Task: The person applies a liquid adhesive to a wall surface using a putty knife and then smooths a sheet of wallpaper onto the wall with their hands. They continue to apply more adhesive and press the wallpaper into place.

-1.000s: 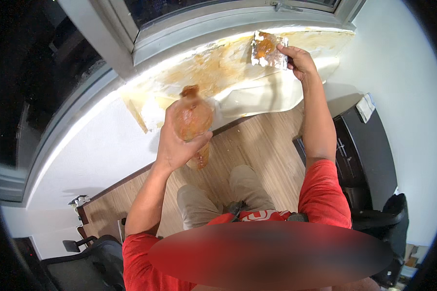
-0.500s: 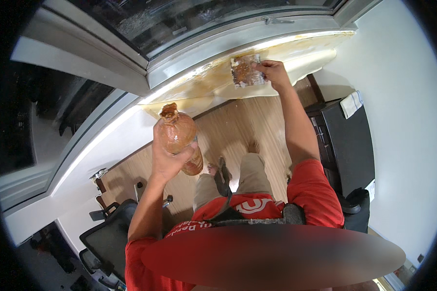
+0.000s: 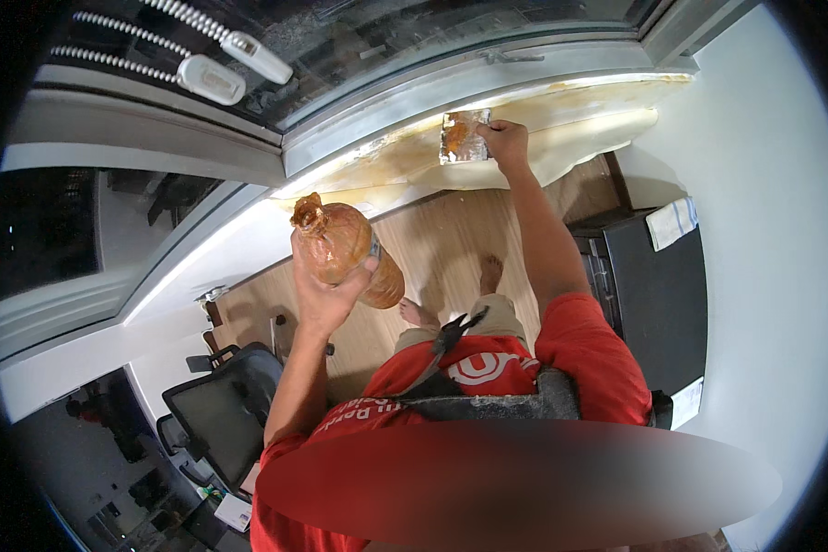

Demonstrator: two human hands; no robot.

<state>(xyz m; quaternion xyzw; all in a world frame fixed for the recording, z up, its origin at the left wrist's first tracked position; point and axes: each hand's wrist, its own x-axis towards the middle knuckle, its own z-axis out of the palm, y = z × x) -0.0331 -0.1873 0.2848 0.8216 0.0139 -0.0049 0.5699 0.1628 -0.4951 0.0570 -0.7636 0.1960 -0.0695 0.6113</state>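
My left hand (image 3: 318, 296) is wrapped around a plastic bottle (image 3: 342, 241). The bottle is coated with orange-brown residue and has a ragged, sticky top; it tilts to the upper left, short of the window ledge. Between the thumb and fingers of my right hand (image 3: 508, 145) is a flat, square scraper (image 3: 462, 140), smeared with brown and whitish matter. It is over the stained, yellowish ledge (image 3: 405, 156) below the window; I cannot tell whether it touches the surface. A pale sheet (image 3: 561, 152) hangs in folds along the ledge's near edge.
A window frame (image 3: 414, 97) with a handle runs along the far side. Beaded blind cords with white weights (image 3: 213, 81) hang at upper left. A black cabinet (image 3: 658, 285) bearing a folded cloth (image 3: 672, 224) stands right. An office chair (image 3: 225, 391) is at left.
The view has shifted, bringing blind cords and both bare feet into sight. Both hands keep their holds; the bottle's base has swung toward the right and the scraper's angle has changed slightly.
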